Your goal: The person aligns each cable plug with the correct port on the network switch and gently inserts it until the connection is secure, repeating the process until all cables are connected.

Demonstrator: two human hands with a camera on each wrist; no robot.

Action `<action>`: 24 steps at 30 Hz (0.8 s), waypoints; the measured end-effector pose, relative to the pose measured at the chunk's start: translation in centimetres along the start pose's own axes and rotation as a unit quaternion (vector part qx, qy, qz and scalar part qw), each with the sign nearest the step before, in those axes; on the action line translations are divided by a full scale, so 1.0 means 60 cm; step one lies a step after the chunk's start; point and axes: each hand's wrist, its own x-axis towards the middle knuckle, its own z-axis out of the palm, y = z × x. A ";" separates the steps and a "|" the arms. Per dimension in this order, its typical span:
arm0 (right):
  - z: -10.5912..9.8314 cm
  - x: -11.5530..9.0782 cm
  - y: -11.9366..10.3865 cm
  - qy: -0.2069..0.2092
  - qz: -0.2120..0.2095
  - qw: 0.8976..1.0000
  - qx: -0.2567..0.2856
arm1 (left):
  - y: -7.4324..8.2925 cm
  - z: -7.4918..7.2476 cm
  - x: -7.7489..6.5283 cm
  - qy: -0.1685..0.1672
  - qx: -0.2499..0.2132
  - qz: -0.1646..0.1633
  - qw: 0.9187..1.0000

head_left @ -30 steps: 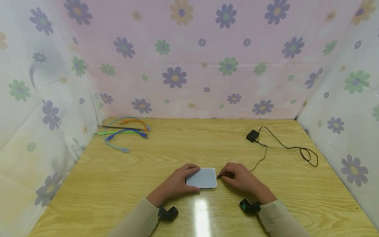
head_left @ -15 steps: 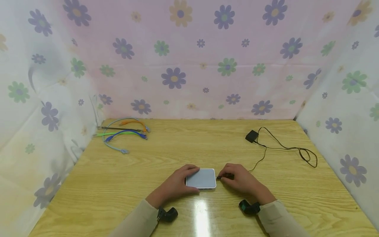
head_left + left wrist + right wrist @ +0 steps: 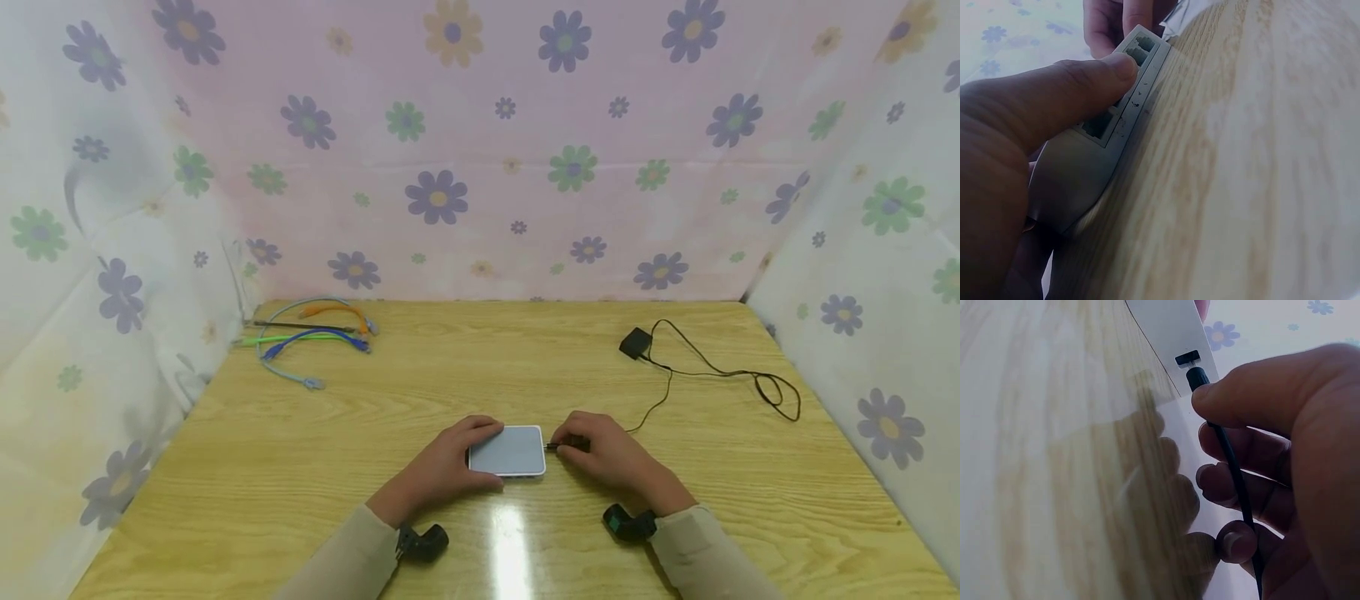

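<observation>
A small white network switch (image 3: 507, 451) with a grey top lies flat on the table. My left hand (image 3: 455, 461) grips its left end, fingers on the far side and thumb on the near side. In the left wrist view, that thumb presses over a row of network ports (image 3: 1138, 55). My right hand (image 3: 609, 452) pinches the black power plug (image 3: 1196, 376) between thumb and fingers. The plug's metal tip is at the dark socket (image 3: 1188, 359) in the switch's right end; how deep it sits I cannot tell. Its thin cord (image 3: 1239, 482) runs back under my fingers.
A black power adapter (image 3: 636, 343) lies at the back right, its looped cord (image 3: 738, 373) spread toward the right edge. Several network cables, among them a blue cable (image 3: 315, 332) and an orange cable (image 3: 332, 308), lie at the back left. Flowered cloth walls stand around the wooden table (image 3: 465, 367).
</observation>
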 end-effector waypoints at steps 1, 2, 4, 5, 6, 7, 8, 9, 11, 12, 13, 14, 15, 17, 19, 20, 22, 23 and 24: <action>0.000 0.000 0.000 -0.001 0.000 1.000 -0.002 | 0.001 -0.001 0.000 0.000 -0.001 -0.001 1.000; 0.000 0.001 0.000 -0.001 0.000 1.000 -0.005 | 0.001 -0.001 0.000 0.000 -0.002 -0.001 1.000; -0.001 0.001 -0.001 -0.003 -0.001 1.000 -0.008 | 0.002 -0.002 0.001 0.001 -0.002 -0.001 1.000; -0.001 0.001 -0.001 -0.003 -0.001 1.000 -0.010 | 0.003 -0.002 0.001 0.001 -0.001 0.000 1.000; -0.001 0.001 -0.001 -0.004 -0.002 1.000 -0.010 | 0.003 -0.002 0.001 0.001 0.000 0.000 1.000; -0.002 0.001 -0.001 -0.005 -0.002 1.000 -0.009 | 0.003 -0.002 0.001 0.001 0.002 0.002 1.000; -0.002 0.001 0.000 -0.005 -0.003 1.000 -0.008 | 0.002 -0.002 0.001 0.001 0.003 0.004 1.000; -0.002 0.001 0.000 -0.005 -0.004 1.000 -0.008 | 0.003 -0.002 0.001 0.001 0.004 0.005 1.000; -0.002 0.001 0.000 -0.005 -0.004 1.000 -0.006 | 0.002 -0.002 0.001 0.001 0.003 0.009 1.000; -0.002 0.001 0.001 -0.005 -0.005 1.000 -0.006 | 0.002 -0.002 0.001 0.002 0.003 0.010 1.000; -0.001 0.001 0.001 -0.004 -0.006 1.000 -0.005 | 0.002 -0.002 0.000 0.002 0.003 0.011 1.000; -0.001 0.002 0.001 -0.002 -0.006 1.000 -0.006 | 0.002 -0.002 0.000 0.002 0.002 0.012 1.000; -0.001 0.002 0.001 -0.001 -0.005 1.000 -0.006 | 0.002 -0.002 0.000 0.001 0.000 0.011 1.000; -0.001 0.002 0.001 0.001 -0.005 1.000 -0.007 | 0.003 -0.003 0.000 0.001 -0.001 0.011 1.000; -0.001 0.002 0.001 0.001 -0.005 1.000 -0.007 | 0.002 -0.002 0.000 0.001 0.001 0.012 1.000; -0.001 0.002 0.001 0.000 -0.004 1.000 -0.007 | 0.002 -0.002 0.000 0.000 0.000 0.012 1.000; 0.000 0.002 0.000 -0.002 -0.003 1.000 -0.008 | 0.002 -0.002 0.000 0.001 0.001 0.013 1.000; 0.001 0.002 0.001 -0.003 -0.001 1.000 -0.009 | 0.002 -0.002 -0.001 0.001 0.001 0.012 1.000; 0.001 0.002 0.000 -0.004 0.000 1.000 -0.011 | 0.002 -0.002 -0.001 0.002 0.000 0.013 1.000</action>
